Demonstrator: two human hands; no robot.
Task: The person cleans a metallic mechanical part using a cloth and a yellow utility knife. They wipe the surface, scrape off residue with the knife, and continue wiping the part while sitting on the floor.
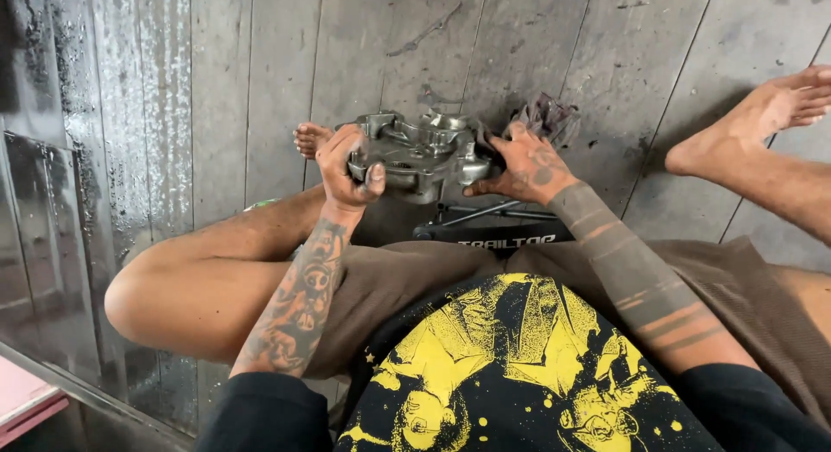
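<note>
A grey cast-metal engine casing (pixel 421 153) is held up between my two hands above my lap. My left hand (pixel 346 168) grips its left edge, thumb curled over the front. Against the right side, my right hand (pixel 522 164) presses a dark crumpled rag (pixel 549 117), fingers spread over the rag and the casing's edge. Both hands are smeared with black grease. I sit on a wooden plank floor (pixel 260 80) with my left knee bent and my right leg stretched out.
A black stool or stand (pixel 493 231) with thin metal rods sits under the casing, between my legs. My left foot (pixel 309 138) shows behind the casing, my right foot (pixel 762 114) lies at the far right. A pink edge (pixel 26 400) shows at the bottom left.
</note>
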